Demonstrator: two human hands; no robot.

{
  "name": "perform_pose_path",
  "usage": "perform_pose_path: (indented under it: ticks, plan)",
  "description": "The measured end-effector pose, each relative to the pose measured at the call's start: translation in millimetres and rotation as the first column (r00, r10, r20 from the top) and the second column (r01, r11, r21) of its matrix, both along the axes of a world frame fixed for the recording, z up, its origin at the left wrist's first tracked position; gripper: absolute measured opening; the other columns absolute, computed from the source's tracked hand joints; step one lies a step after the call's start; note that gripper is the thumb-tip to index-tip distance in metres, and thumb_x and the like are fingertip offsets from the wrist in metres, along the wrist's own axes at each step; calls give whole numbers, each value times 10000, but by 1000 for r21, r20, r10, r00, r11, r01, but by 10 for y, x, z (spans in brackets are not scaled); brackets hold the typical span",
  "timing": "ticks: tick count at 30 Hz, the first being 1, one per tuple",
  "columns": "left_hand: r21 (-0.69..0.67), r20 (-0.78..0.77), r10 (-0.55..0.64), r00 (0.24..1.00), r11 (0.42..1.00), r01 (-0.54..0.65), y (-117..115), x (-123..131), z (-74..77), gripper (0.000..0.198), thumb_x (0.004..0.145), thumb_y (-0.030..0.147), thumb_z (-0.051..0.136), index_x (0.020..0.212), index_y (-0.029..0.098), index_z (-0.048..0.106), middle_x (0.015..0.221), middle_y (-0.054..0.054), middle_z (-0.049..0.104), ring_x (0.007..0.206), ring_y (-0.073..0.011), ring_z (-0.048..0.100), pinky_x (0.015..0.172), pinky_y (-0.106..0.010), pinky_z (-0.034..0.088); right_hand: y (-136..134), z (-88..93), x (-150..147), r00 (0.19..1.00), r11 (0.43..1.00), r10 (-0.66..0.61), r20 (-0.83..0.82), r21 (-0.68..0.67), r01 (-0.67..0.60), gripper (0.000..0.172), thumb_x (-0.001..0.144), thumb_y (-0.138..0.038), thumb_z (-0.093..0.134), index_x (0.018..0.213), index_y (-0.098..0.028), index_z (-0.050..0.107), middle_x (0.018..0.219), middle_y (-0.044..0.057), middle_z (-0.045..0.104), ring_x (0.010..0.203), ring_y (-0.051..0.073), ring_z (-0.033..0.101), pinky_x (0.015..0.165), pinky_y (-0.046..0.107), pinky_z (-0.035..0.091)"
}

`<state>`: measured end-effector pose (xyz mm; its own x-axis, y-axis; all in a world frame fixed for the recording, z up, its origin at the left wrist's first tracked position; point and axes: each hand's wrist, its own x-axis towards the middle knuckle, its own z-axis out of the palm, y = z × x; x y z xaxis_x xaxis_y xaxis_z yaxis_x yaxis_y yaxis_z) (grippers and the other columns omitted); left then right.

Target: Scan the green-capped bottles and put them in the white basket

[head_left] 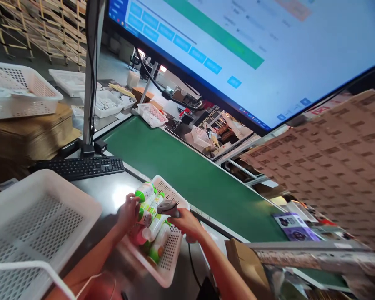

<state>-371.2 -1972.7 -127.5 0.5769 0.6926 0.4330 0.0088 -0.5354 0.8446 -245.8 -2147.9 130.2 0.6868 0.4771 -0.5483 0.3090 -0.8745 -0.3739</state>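
Observation:
A white perforated basket (171, 254) on the metal table holds several white bottles with green caps and labels. Against the basket's left side is my left hand (128, 211), its fingers closed at a green-capped bottle (144, 191). My right hand (187, 223) is wrapped round a grey handheld scanner (168, 207), held above the bottles with its head pointing left. A dark cable hangs below my right hand. Part of the basket's contents is hidden by the scanner and my hands.
A large white basket (43, 208) stands at the left, below a black keyboard (81, 166). Beyond the table runs a green conveyor belt (175, 162). A big monitor (237, 50) hangs overhead. Cardboard (246, 266) and a metal rail (300, 250) are at the right.

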Motion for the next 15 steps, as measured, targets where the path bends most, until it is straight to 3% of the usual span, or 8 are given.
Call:
perform_pose_path:
  ticks: [3,9,15]
  plan:
    - [-15,3,-9,1000,1000,9,2,-7,10,219,1135,309,478,1248,241,653,1325,-112,675,787,-202,706,703,-365,593,-252,-167,-168,999,993,23,-31,115,-20,347,853,-336,728,1112,-152,868,785,22,698,713,218,625,679,330,517]
    - [-67,-24,-31,999,997,29,44,-28,12,243,1135,335,481,1264,211,646,1428,-149,625,762,-185,698,656,-357,571,-697,-538,-348,1000,956,15,20,291,-20,371,783,-382,705,1047,-180,868,1122,111,894,1129,396,791,1028,456,589]
    - [-79,-19,-25,1000,997,24,70,-30,57,232,1119,325,481,1254,213,632,1387,-166,624,771,-202,720,722,-420,638,-820,-575,-499,996,905,-84,-14,418,82,502,761,-403,685,1141,-153,896,1225,152,904,1202,445,799,1086,510,595]
